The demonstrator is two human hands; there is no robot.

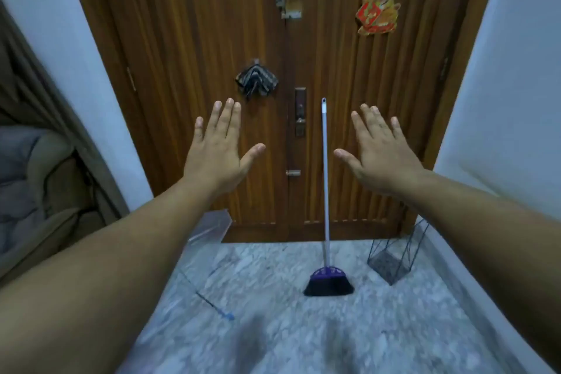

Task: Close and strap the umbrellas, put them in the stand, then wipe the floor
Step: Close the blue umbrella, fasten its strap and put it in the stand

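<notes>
Left hand [215, 155] and right hand [381, 152]: raised before the wooden door [188, 39], fingers straight and spread, holding nothing. Clear umbrella [209, 231]: lying open on the marble floor [273, 328] at lower left. Wire stand [397, 252]: by the door's right corner; broom [326, 191] leaning upright beside it.

You face a door [212, 39] of brown grained wood with a soft sheen, a speckled grey stone floor [273, 328], a thin dark wire stand [394, 255], and a clear plastic umbrella [209, 228].
</notes>
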